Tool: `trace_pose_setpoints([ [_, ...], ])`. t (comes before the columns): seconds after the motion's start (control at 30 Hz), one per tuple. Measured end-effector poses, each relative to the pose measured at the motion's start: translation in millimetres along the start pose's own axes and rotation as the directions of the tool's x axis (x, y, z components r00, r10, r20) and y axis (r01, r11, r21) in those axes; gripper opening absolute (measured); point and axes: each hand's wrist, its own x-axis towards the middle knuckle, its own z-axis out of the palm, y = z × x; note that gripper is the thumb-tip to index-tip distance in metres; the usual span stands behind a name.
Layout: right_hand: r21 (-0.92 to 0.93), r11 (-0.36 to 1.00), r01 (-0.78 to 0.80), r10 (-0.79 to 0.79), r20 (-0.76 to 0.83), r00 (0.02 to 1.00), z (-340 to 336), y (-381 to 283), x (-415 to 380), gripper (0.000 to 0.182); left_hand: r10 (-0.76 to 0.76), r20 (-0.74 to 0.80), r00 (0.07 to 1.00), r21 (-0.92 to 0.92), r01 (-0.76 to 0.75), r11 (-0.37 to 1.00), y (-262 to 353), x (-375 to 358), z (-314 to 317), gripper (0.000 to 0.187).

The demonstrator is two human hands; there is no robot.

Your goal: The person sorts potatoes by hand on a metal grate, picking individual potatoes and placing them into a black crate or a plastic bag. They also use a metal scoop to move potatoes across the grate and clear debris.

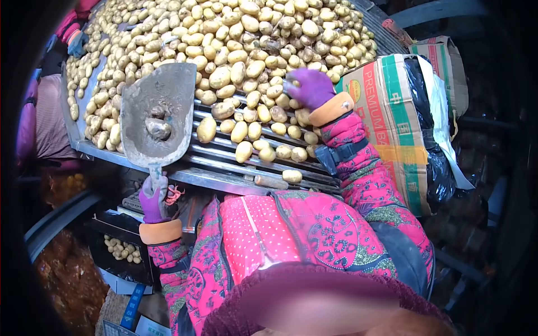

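My left hand (pixel 154 193), in a purple glove, is closed round the handle of a muddy metal scoop (pixel 134 120). The scoop tilts over the near left edge of the sorting table, with a grey, mud-coated lump (pixel 158 129) in its pan. My right hand (pixel 311 88), also gloved in purple, reaches over the potatoes (pixel 238 56) at the right of the pile. Its fingers stretch out to the left, touching or just above several of them; the fingertips are slightly blurred. Loose potatoes lie on the metal bars (pixel 216 152) nearer my body.
A printed cardboard box (pixel 392 129) lined with black plastic stands right of the table. Below left, a black-lined box (pixel 120 263) holds small potatoes. A knife-like wooden handle (pixel 271 182) lies on the table's front rim. Another person's gloved hand (pixel 77 43) is at the far left.
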Motion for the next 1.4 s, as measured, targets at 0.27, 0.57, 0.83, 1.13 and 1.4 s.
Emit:
trace_pose_setpoints([
  [0.27, -0.251, 0.963, -0.097, 0.039, -0.224, 0.974, 16.9, -13.9, 86.0, 0.051, 0.122, -0.022, 0.992, 0.104, -0.12, 0.987, -11.3, 3.7, -7.0, 0.032],
  [0.57, -0.165, 0.974, -0.154, 0.115, -0.224, 0.968, 18.6, -17.0, 98.3, 0.039, 0.049, 0.03, 0.998, 0.293, -0.056, 0.954, 10.8, -19.6, 9.8, 0.031],
  [0.83, 0.407, 0.907, 0.11, 0.117, -0.493, 0.862, 1.0, -7.0, 52.6, 0.024, 0.092, 0.1, 0.991, 0.285, -0.117, 0.952, 14.7, -30.3, 20.1, 0.027],
  [1.13, 0.454, 0.73, 0.511, -0.242, -0.528, 0.814, 15.2, -116.3, 3.7, 0.049, -0.028, 0.111, 0.993, 0.113, 0.015, 0.993, 16.9, -33.1, 20.9, 0.03],
  [1.4, 0.318, 0.948, 0.035, 0.087, -0.363, 0.928, 46.9, 19.3, 36.9, 0.043, 0.039, -0.054, 0.998, -0.024, -0.04, 0.999, 10.1, -18.8, 9.7, 0.033],
])
